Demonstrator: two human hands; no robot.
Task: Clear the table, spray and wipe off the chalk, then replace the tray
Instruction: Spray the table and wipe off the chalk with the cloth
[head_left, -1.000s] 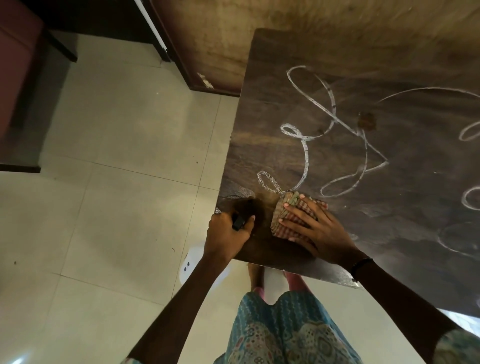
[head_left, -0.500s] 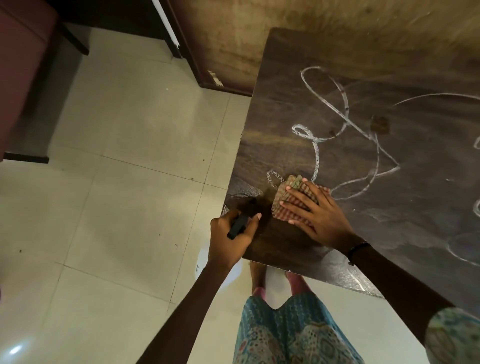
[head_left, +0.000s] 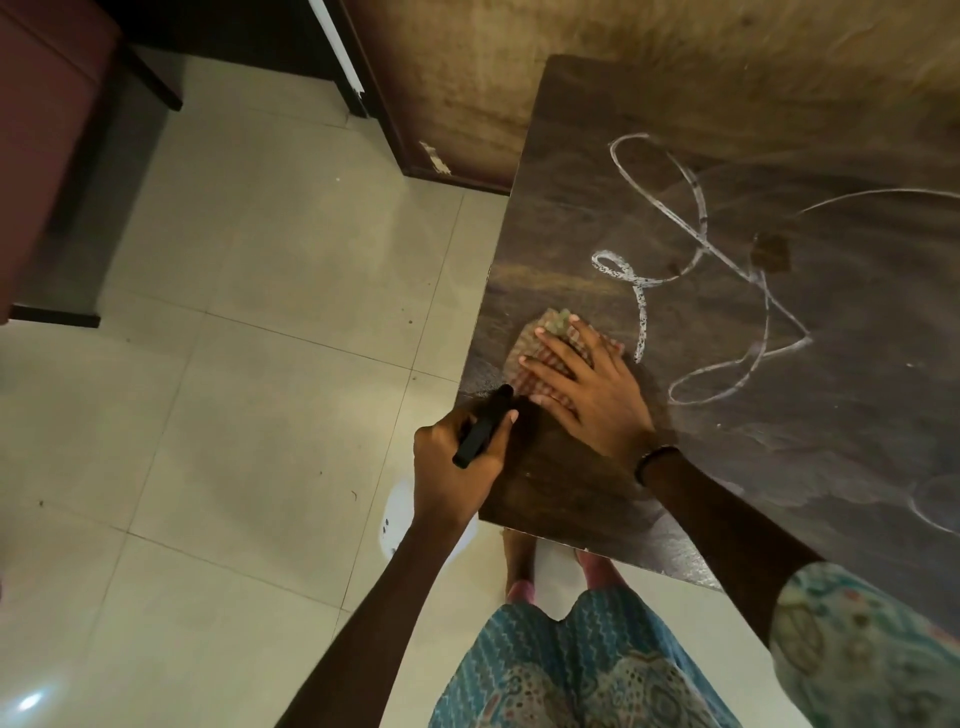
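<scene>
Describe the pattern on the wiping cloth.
Small reddish-brown and green checked cloth under the right hand; head view.

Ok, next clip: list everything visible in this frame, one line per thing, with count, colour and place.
table: one, dark brown wood, right half of view, against the wall.
chalk marks: several white loops, across the tabletop beyond the cloth.
cloth: one, checked reddish-green, folded, near the table's left edge, under the right hand.
black object: one, slim, kind unclear, held in the left hand.
floor: pale tiles, left half.
white object: one, on the floor below the table corner, partly hidden.
wristband: one, black, right wrist.
left hand: at the table's near-left corner.
right hand: flat on the cloth.
</scene>
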